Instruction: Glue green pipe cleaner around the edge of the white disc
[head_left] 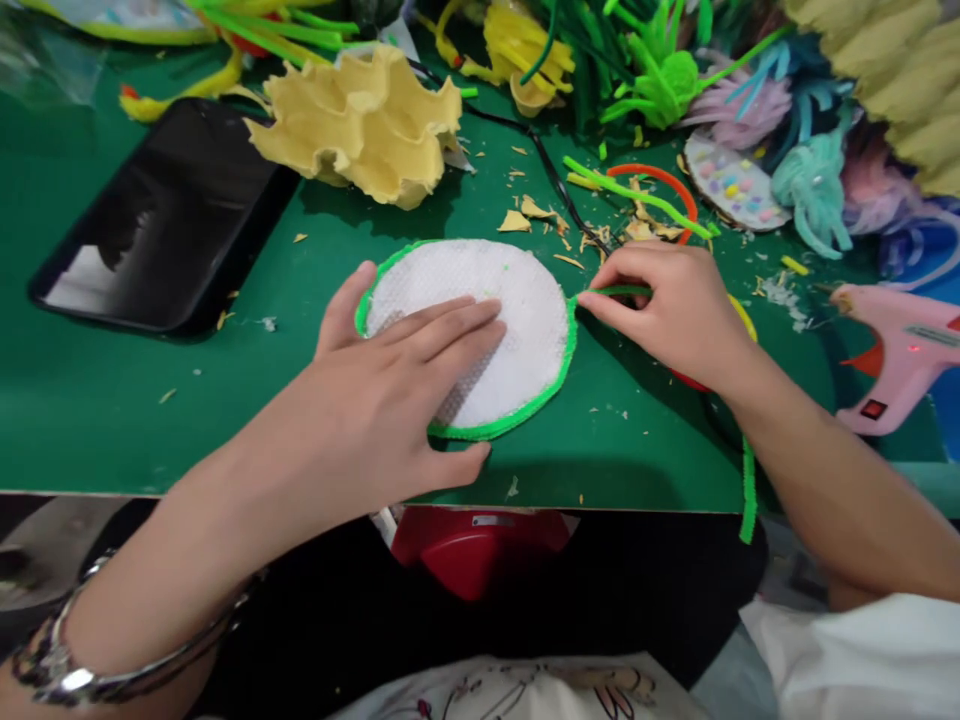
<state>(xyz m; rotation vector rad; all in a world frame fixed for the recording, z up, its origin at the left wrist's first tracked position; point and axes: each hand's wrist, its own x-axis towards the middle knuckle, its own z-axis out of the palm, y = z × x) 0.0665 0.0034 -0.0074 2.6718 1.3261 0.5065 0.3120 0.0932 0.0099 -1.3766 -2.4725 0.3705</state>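
A round white disc (517, 340) with a dotted texture lies on the green table, a bright green pipe cleaner (551, 392) running along much of its edge. Spread flat across the disc's left part is my left hand (409, 385), fingers stretched and thumb apart near the lower rim. At the disc's right edge, my right hand (664, 300) pinches the green pipe cleaner between thumb and fingertips. Its loose end appears to hang below my right wrist, over the table's front edge. The disc's left rim is partly hidden by my left hand.
A black phone (169, 215) and a yellow egg-carton piece (364, 125) lie at left. A pink glue gun (896, 350) with a lit red light lies at right. Pipe-cleaner crafts (664, 80), a black cable (551, 165) and carton scraps (525, 212) fill the back.
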